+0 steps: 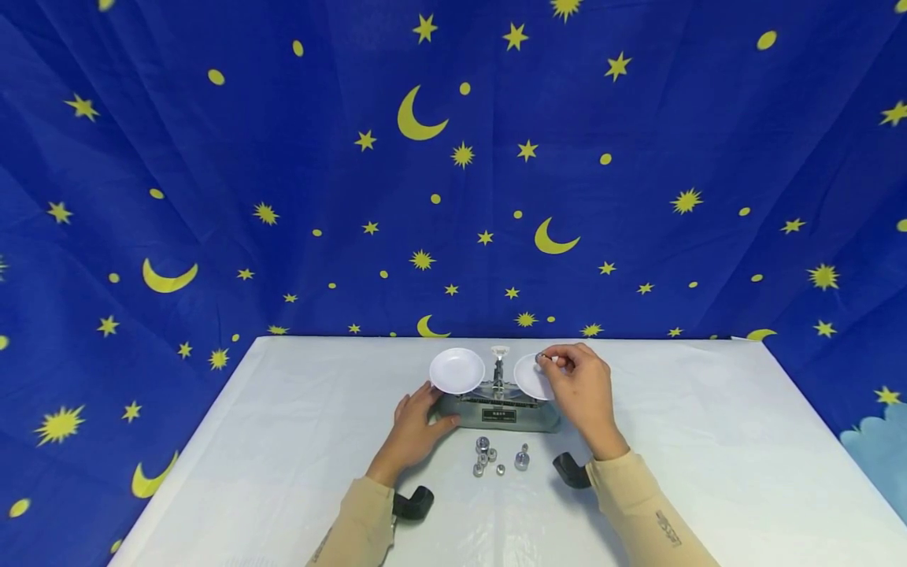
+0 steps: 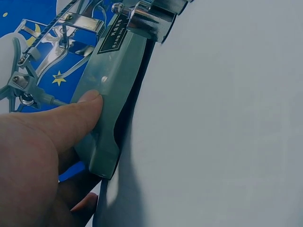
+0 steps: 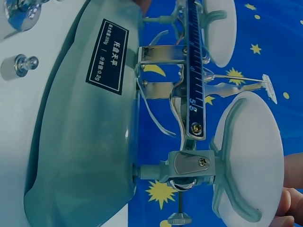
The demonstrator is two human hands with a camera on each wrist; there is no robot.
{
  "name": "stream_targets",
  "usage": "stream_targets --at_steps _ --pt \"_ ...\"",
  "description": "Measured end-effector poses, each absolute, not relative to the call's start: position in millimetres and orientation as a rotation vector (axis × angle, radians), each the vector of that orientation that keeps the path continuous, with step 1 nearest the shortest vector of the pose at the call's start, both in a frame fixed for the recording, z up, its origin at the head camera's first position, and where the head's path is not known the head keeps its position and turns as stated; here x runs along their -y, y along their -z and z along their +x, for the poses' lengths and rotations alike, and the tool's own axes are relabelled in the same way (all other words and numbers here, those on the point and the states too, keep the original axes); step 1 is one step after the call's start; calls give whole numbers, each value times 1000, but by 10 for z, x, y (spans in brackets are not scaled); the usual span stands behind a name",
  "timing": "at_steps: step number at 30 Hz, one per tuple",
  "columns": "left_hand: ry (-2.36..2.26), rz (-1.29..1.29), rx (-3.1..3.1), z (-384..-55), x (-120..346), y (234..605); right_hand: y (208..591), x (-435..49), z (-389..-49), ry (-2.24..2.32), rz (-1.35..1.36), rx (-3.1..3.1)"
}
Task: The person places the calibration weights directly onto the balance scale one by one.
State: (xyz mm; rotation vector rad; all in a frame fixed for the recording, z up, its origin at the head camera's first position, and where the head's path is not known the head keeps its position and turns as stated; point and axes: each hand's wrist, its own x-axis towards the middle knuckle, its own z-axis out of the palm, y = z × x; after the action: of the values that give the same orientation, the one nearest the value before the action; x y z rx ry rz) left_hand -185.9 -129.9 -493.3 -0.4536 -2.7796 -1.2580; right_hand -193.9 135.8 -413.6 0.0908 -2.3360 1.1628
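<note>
A green tray balance (image 1: 468,417) with two white pans stands on the table. My left hand (image 1: 418,429) grips the left end of its base. In the left wrist view the thumb (image 2: 90,101) presses the front face and the other fingers reach round behind. Over the right pan (image 1: 530,382), my right hand (image 1: 584,386) pinches a small metal weight (image 1: 541,358) between thumb and fingers. In the right wrist view only the fingertips (image 3: 293,198) show beside that pan (image 3: 258,156), and the weight is hidden. The left pan (image 1: 457,370) holds nothing.
Several shiny metal weights (image 1: 483,446) stand in front of the balance, with a larger one (image 1: 521,460) a little to the right. The white table (image 1: 319,394) ends at a blue curtain (image 1: 340,189) with yellow stars and moons.
</note>
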Motion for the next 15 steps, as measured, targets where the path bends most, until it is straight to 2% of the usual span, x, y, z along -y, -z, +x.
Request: stream_targets --at_steps 15 --pt "1251 -462 2783 -1839 1304 4910 4174 -1371 -1958 -1156 77 2349"
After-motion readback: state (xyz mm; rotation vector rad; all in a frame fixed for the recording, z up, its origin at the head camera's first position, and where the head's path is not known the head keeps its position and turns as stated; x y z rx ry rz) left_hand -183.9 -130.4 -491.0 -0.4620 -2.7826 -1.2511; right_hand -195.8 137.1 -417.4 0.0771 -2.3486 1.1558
